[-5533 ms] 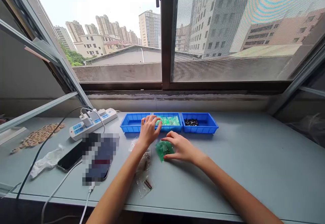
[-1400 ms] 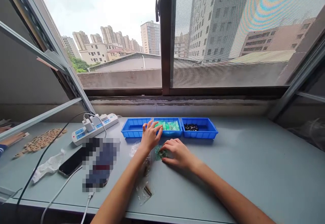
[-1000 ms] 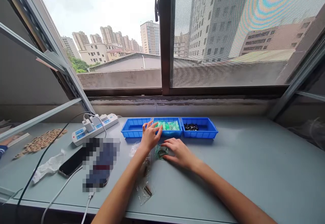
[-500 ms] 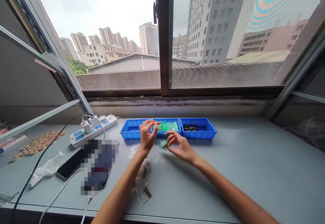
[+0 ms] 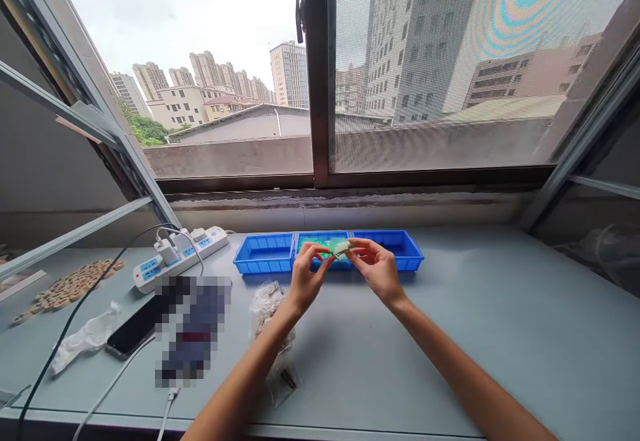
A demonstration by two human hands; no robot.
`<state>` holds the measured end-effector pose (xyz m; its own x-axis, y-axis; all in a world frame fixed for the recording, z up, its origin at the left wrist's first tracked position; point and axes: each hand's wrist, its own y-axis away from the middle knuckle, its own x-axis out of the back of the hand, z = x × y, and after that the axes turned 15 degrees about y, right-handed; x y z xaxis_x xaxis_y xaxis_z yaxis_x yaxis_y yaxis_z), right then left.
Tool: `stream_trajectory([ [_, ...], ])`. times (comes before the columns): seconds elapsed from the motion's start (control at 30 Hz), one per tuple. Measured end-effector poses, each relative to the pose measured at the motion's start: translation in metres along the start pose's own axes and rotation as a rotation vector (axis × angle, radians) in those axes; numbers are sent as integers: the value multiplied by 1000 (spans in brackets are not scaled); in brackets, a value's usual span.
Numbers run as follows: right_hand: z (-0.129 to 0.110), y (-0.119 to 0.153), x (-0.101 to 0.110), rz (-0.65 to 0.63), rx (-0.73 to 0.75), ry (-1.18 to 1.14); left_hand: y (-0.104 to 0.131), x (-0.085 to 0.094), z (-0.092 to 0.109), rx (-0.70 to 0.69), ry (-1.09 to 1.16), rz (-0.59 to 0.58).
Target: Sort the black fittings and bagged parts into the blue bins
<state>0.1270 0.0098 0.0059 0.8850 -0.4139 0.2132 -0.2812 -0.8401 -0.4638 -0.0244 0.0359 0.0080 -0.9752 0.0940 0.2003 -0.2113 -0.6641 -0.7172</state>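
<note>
My left hand (image 5: 309,276) and my right hand (image 5: 376,270) meet in front of the blue bins. Pinched between their fingertips is a small green and white packet (image 5: 341,248), its exact kind too small to make out. Just behind the fingers is the middle blue bin (image 5: 299,244), with more green packets in it, partly hidden. The right blue bin (image 5: 415,256) is partly covered by my right hand. At the left stands the left blue bin (image 5: 265,264), with nothing visible inside.
Clear plastic bags (image 5: 267,300) lie by my left forearm, with a small bag (image 5: 283,384) of dark pieces nearer the front edge. Further left are a power strip (image 5: 183,254), a phone (image 5: 133,328), a blurred device (image 5: 195,334), cables, crumpled tissue (image 5: 87,340) and scattered wooden pieces (image 5: 75,286).
My right hand has lifted the green packet up and back from the table toward the middle bin. My left hand has moved right and now grips the packet too. The view has shifted slightly.
</note>
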Motion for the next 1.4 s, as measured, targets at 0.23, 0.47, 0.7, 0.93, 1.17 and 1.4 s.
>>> stream_trajectory([
  [0.23,-10,7,6,62,456,289,-2,2,6,-53,-2,72],
  [0.47,-12,10,11,238,682,486,-1,0,6,-145,-38,106],
  [0.7,-13,10,11,212,569,474,-1,1,6,-117,-50,116],
  [0.93,-14,5,7,91,59,248,-2,-3,9,80,9,94],
  [1.17,-6,2,5,-86,-43,191,-3,-5,8,348,149,155],
  [1.4,5,-4,7,5,-16,393,-9,3,8,381,186,296],
])
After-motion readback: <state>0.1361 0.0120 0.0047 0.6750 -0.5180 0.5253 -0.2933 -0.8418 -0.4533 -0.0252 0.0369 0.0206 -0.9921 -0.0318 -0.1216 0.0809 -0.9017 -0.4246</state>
